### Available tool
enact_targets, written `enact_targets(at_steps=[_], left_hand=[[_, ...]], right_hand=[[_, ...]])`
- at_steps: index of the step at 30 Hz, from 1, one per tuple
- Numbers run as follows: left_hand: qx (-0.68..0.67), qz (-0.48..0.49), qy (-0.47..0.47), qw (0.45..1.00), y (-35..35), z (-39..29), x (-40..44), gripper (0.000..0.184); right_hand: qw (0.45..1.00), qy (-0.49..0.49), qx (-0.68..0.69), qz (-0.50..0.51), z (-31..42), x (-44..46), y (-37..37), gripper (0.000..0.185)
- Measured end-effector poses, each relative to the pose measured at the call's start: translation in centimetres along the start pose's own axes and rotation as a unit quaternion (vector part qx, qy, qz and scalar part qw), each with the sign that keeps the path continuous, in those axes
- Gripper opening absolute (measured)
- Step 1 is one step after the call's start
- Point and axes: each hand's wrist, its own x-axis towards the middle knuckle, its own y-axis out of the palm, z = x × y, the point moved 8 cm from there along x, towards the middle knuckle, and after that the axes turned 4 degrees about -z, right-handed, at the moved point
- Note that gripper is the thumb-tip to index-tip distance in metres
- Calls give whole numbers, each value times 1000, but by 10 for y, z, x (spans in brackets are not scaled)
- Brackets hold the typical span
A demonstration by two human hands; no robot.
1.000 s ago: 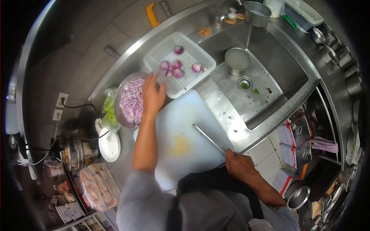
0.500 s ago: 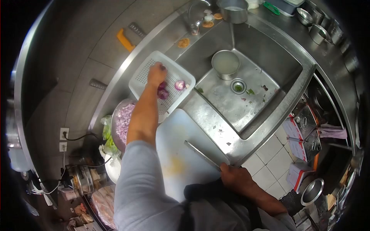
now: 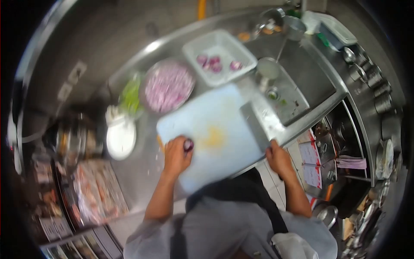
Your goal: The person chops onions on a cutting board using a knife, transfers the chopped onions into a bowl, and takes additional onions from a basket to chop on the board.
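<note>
Left hand [image 3: 175,156] back from basket [image 3: 226,48], gripping dark purple onion [image 3: 188,145].

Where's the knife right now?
Head view, right of centre: the knife is in the right hand, its blade along the right edge of the cutting board, on the side toward the sink.

Cutting board [image 3: 211,123] on apparently metal counter [image 3: 144,179]
</note>
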Motion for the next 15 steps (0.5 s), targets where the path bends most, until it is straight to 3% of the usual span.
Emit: enact_targets(at_steps=[1, 2, 4, 8, 9, 15], left_hand=[[-2, 36, -26, 999, 15, 19, -18, 58], [-67, -22, 1, 998, 9, 20, -27, 59], [-67, -59, 32, 995, -8, 14, -36, 62], [-127, -124, 48, 983, -18, 28, -48, 52], [-148, -159, 59, 974, -23, 26, -47, 40], [-174, -141, 34, 974, -15, 27, -36, 22]], right_hand=[[1000, 4, 15, -15, 5, -5, -1, 20], [999, 9, 43, -28, 17, -11, -4, 20], [996, 11, 89, -17, 50, -22, -8, 20], [997, -28, 60, 29, 124, -33, 7, 20], [995, -80, 52, 31, 141, -34, 15, 21], [966, -219, -77, 110, 209, -44, 40, 18]])
